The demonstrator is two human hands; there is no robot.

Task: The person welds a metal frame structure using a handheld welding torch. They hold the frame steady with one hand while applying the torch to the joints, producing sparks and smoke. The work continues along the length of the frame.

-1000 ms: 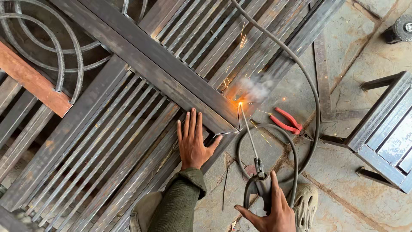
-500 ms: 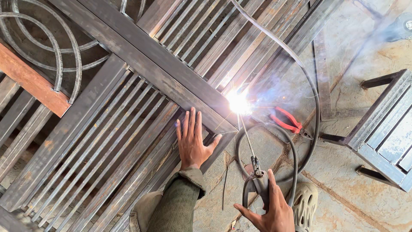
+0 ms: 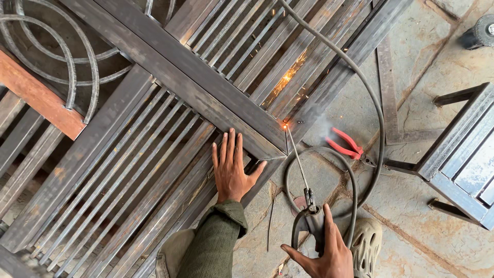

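I look straight down on a steel gate frame [image 3: 170, 67] of square tube and thin bars lying on a concrete floor [image 3: 411, 216]. My left hand [image 3: 232, 167] lies flat on it, fingers spread, palm pressed near the corner joint, seemingly to steady the frame. My right hand [image 3: 325, 252] is wrapped around the electrode holder [image 3: 313, 216], thumb out to the side; the thin welding rod [image 3: 297, 159] slants up from it to touch the corner, where a small orange spark [image 3: 283, 125] glows (more sparks scatter over the bars above). A grey cable [image 3: 370, 103] loops away. Red-handled pliers [image 3: 347, 145] lie just beside the loop.
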